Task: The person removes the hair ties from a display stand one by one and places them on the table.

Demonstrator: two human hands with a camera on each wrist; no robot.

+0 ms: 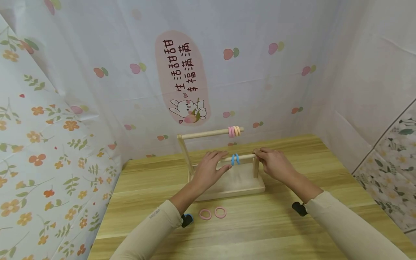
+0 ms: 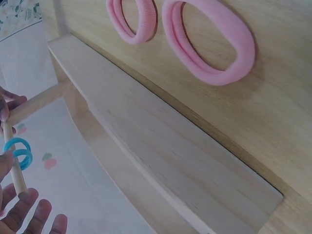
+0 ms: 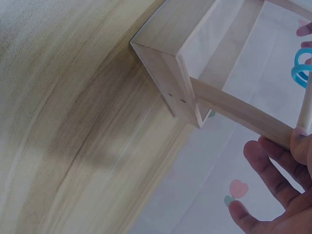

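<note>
Two blue hair ties [image 1: 235, 159] hang on the lower rod of a wooden two-bar rack [image 1: 230, 195]. My left hand [image 1: 209, 169] is at the free end of that rod, fingers extended around its tip, with the thumb tip right by the blue ties. In the left wrist view those fingers [image 2: 41, 214] are spread apart. At the rod's other end, my right hand [image 1: 274, 162] grips the corner where rod and post meet, thumb on the near side. Its other fingers [image 3: 268, 170] stretch away from the post. Pink and yellow hair ties [image 1: 231, 131] sit near the tip of the upper rod.
Two pink hair ties [image 1: 220, 212] lie on the wood-grain table [image 1: 253, 231] in front of the rack. A small blue piece [image 1: 190, 216] shows beside the black wrist device [image 1: 186, 221] on the left. A printed curtain [image 1: 260, 90] hangs behind the table.
</note>
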